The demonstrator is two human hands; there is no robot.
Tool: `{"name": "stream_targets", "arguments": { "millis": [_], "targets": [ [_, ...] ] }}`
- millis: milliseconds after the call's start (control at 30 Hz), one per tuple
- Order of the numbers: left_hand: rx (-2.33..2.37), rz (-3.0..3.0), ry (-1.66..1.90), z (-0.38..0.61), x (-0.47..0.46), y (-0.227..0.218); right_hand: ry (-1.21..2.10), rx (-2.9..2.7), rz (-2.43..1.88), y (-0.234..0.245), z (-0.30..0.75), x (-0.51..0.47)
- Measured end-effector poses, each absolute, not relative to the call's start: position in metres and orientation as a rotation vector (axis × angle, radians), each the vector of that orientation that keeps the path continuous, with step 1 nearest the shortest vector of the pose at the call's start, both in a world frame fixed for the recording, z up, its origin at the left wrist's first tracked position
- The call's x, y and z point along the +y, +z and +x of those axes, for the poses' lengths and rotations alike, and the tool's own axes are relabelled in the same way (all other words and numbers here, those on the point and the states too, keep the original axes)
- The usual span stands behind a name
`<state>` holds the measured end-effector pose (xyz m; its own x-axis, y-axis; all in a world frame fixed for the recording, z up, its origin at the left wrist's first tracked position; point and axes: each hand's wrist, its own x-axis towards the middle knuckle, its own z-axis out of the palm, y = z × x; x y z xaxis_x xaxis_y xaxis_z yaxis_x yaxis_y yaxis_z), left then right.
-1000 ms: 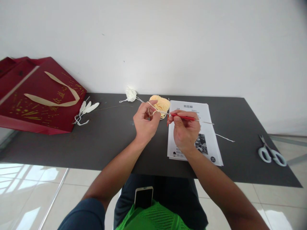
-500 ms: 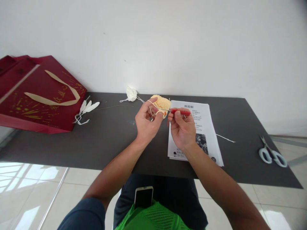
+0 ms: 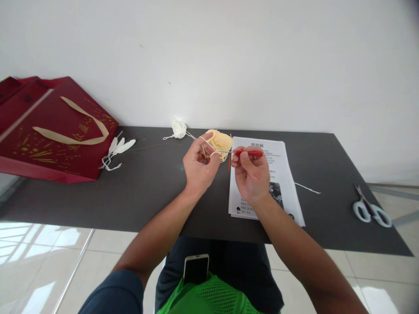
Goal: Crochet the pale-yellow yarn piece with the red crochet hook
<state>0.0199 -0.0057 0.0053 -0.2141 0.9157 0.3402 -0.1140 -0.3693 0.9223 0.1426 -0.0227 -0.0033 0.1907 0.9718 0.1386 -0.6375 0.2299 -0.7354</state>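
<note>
My right hand [image 3: 252,172] grips a red-handled crochet hook [image 3: 251,153], its thin metal shaft pointing left toward my other hand. My left hand [image 3: 202,163] is closed in a pinch on cream yarn [image 3: 207,141], with a strand stretched over the raised index finger. The hook's tip reaches the yarn near the left fingertips; the stitches there are too small to make out. Just behind the fingers lies a pale yellow ball of yarn [image 3: 221,140]. A thin orange-red stick [image 3: 229,164] rests on the table between the hands.
Printed sheets [image 3: 283,174] lie under my right hand. Scissors [image 3: 371,207] rest at the right end of the dark table [image 3: 150,192]. A white yarn ball [image 3: 179,128], white crocheted pieces [image 3: 119,147] and a dark red gift bag [image 3: 59,131] are leftward. A phone [image 3: 195,269] sits at my lap.
My right hand has moved slightly right with the crochet hook, drawing its shaft back from the left fingers. My left hand has shifted a little left, still pinching the yarn.
</note>
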Motion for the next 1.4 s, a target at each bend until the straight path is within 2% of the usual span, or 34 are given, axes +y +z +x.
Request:
{"name": "stream_targets", "arguments": {
  "millis": [733, 1400],
  "targets": [
    [1.098, 1.303, 1.693, 0.018, -0.004, 0.003, 0.963, -0.9, -0.612, -0.011, 0.142, -0.024],
    [1.195, 1.177, 1.714, 0.019, -0.005, 0.005, 0.475, -1.251, -0.785, -0.018, 0.138, -0.04]
  ]
}}
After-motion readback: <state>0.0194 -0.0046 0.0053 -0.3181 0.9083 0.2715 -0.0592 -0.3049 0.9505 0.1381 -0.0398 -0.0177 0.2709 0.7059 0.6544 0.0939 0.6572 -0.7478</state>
